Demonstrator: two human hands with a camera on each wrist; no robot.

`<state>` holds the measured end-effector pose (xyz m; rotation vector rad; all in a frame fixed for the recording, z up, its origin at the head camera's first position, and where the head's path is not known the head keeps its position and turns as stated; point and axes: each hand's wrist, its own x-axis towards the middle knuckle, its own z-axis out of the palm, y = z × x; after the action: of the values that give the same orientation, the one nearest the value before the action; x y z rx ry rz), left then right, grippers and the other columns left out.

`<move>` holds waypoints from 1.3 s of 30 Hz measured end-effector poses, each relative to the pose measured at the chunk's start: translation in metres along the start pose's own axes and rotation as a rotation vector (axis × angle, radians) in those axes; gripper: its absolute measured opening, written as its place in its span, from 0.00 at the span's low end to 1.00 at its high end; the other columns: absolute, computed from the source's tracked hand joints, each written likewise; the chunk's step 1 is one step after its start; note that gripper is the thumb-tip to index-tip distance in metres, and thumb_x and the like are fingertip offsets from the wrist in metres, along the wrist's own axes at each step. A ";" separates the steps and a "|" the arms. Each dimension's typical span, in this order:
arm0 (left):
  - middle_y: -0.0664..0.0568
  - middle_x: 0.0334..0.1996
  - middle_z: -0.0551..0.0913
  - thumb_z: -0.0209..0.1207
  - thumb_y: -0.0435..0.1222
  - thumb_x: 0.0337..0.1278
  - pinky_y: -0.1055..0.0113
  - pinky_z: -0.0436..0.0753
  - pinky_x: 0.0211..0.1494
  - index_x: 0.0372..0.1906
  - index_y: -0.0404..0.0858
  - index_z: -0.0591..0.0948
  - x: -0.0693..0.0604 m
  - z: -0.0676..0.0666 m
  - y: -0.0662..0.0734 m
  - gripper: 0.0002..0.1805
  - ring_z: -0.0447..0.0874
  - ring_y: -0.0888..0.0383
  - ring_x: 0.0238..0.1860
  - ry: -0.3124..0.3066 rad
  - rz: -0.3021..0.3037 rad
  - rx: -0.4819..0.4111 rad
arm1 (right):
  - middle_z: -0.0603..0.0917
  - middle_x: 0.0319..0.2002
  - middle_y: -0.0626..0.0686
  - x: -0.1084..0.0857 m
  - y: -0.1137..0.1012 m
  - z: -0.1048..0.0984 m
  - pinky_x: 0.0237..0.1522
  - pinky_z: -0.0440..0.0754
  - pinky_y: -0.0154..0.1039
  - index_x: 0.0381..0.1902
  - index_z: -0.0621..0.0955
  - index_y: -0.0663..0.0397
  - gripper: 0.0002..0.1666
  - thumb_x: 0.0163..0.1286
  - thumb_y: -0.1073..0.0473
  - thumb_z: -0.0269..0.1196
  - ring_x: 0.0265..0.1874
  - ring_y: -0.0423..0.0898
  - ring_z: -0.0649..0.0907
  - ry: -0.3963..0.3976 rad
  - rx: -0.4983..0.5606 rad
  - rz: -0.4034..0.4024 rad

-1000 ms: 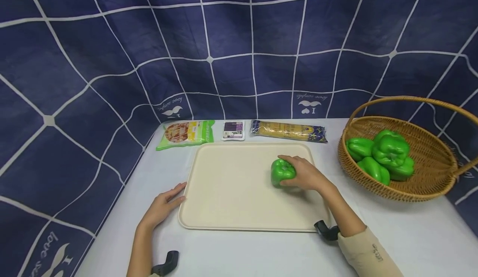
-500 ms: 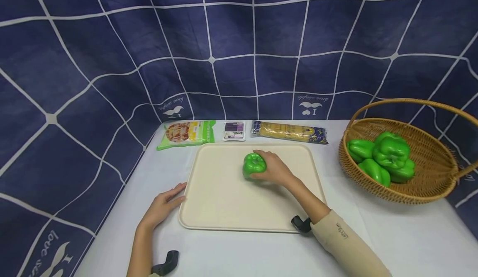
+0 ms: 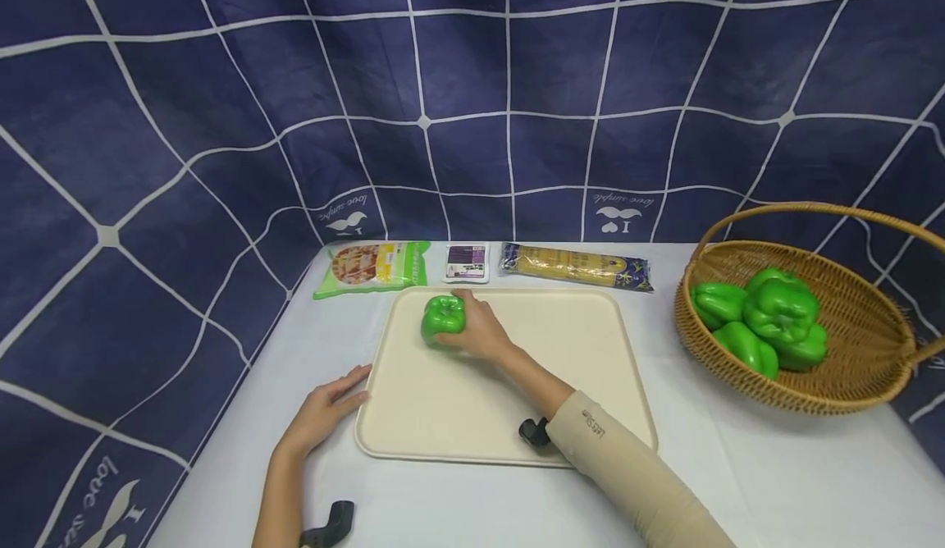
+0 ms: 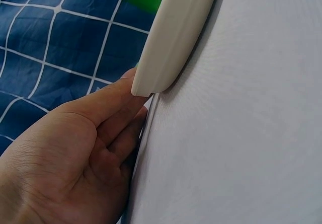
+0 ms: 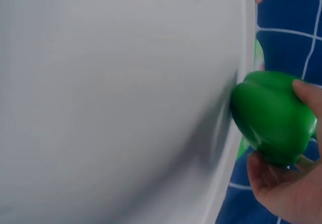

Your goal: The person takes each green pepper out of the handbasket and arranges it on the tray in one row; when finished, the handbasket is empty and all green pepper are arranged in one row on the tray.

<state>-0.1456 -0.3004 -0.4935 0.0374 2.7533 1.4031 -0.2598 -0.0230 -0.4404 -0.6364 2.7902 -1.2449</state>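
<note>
The green bell pepper [image 3: 440, 322] is probably light, firm and a little slippery (that glossy skin gives little grip), so a hold across its widest sides looks surest. It is rounded and lobed, evenly bright green, with a dimpled top. It is over the tray [image 3: 450, 408], near the far left corner; whether it touches, I cannot tell. The right hand [image 3: 481, 331] has thumb and fingers clamped round it; the left hand [image 3: 322, 413], fingers extended, touches the tray's left rim.

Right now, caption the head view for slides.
Right hand gripping a green bell pepper over a cream tray, left hand at its edge.
</note>
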 end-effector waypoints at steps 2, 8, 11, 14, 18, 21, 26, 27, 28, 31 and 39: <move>0.46 0.64 0.65 0.60 0.51 0.53 0.46 0.54 0.68 0.61 0.47 0.73 -0.001 -0.001 0.000 0.30 0.59 0.46 0.66 -0.003 0.001 0.004 | 0.77 0.48 0.57 0.005 -0.004 0.010 0.49 0.76 0.44 0.66 0.62 0.54 0.52 0.48 0.45 0.72 0.46 0.51 0.75 0.014 0.018 -0.011; 0.46 0.65 0.65 0.60 0.51 0.53 0.46 0.54 0.68 0.61 0.47 0.73 -0.002 -0.002 0.001 0.29 0.59 0.46 0.66 -0.009 0.002 0.003 | 0.74 0.52 0.57 0.016 -0.019 0.034 0.49 0.76 0.43 0.68 0.61 0.50 0.52 0.50 0.43 0.71 0.49 0.50 0.75 0.023 0.020 -0.021; 0.46 0.65 0.65 0.60 0.51 0.53 0.46 0.54 0.68 0.61 0.47 0.73 -0.001 -0.002 0.001 0.29 0.59 0.46 0.66 -0.011 0.010 0.005 | 0.73 0.54 0.57 0.019 -0.026 0.042 0.48 0.77 0.42 0.69 0.60 0.47 0.52 0.50 0.42 0.70 0.50 0.50 0.74 0.015 -0.006 -0.016; 0.46 0.65 0.65 0.60 0.52 0.54 0.46 0.54 0.68 0.62 0.47 0.73 0.000 -0.002 0.000 0.30 0.59 0.46 0.66 -0.013 0.017 0.008 | 0.72 0.56 0.57 0.021 -0.032 0.046 0.48 0.77 0.43 0.69 0.59 0.45 0.52 0.50 0.41 0.70 0.50 0.50 0.74 0.008 -0.033 -0.012; 0.46 0.65 0.65 0.59 0.52 0.54 0.46 0.54 0.68 0.62 0.47 0.73 0.000 -0.001 0.001 0.30 0.59 0.46 0.67 -0.014 0.015 0.008 | 0.71 0.57 0.58 0.021 -0.036 0.049 0.48 0.77 0.44 0.70 0.59 0.45 0.52 0.51 0.42 0.70 0.51 0.51 0.74 0.006 -0.027 0.004; 0.45 0.65 0.64 0.59 0.51 0.55 0.45 0.54 0.67 0.62 0.46 0.72 0.000 -0.002 0.003 0.30 0.58 0.45 0.67 -0.018 0.014 0.013 | 0.70 0.57 0.58 0.022 -0.038 0.051 0.48 0.77 0.45 0.70 0.59 0.45 0.53 0.51 0.42 0.70 0.51 0.51 0.74 0.015 -0.006 0.015; 0.45 0.65 0.64 0.59 0.51 0.55 0.45 0.53 0.67 0.62 0.47 0.72 -0.001 -0.003 0.004 0.30 0.58 0.45 0.67 -0.014 0.001 0.015 | 0.69 0.57 0.58 0.025 -0.039 0.057 0.47 0.77 0.43 0.71 0.57 0.43 0.53 0.52 0.41 0.69 0.51 0.50 0.74 0.019 0.021 0.001; 0.45 0.65 0.64 0.59 0.51 0.55 0.44 0.53 0.67 0.62 0.47 0.72 -0.001 -0.003 0.004 0.30 0.58 0.45 0.67 -0.013 -0.002 0.013 | 0.69 0.57 0.58 0.026 -0.039 0.059 0.48 0.77 0.43 0.71 0.57 0.43 0.53 0.52 0.41 0.69 0.51 0.50 0.74 0.017 0.020 -0.004; 0.45 0.65 0.64 0.59 0.51 0.54 0.45 0.53 0.67 0.62 0.47 0.73 -0.001 -0.003 0.004 0.30 0.58 0.45 0.67 -0.011 -0.007 0.006 | 0.69 0.58 0.58 0.026 -0.039 0.060 0.48 0.77 0.43 0.71 0.57 0.42 0.53 0.52 0.41 0.69 0.51 0.50 0.74 0.016 0.017 -0.009; 0.44 0.65 0.64 0.59 0.51 0.55 0.44 0.53 0.67 0.62 0.46 0.72 -0.001 -0.003 0.003 0.30 0.57 0.45 0.67 -0.019 -0.002 -0.003 | 0.69 0.57 0.57 0.027 -0.040 0.062 0.48 0.77 0.42 0.71 0.57 0.41 0.52 0.52 0.41 0.69 0.51 0.49 0.74 0.019 0.002 -0.021; 0.44 0.65 0.64 0.59 0.51 0.55 0.44 0.53 0.68 0.62 0.46 0.72 -0.001 -0.002 0.003 0.30 0.57 0.44 0.67 -0.024 -0.007 -0.012 | 0.69 0.56 0.56 0.028 -0.043 0.062 0.46 0.77 0.40 0.71 0.58 0.42 0.53 0.51 0.40 0.69 0.49 0.48 0.74 0.015 -0.025 -0.026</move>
<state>-0.1448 -0.3001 -0.4902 0.0431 2.7231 1.4080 -0.2588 -0.1030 -0.4480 -0.6703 2.8223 -1.2265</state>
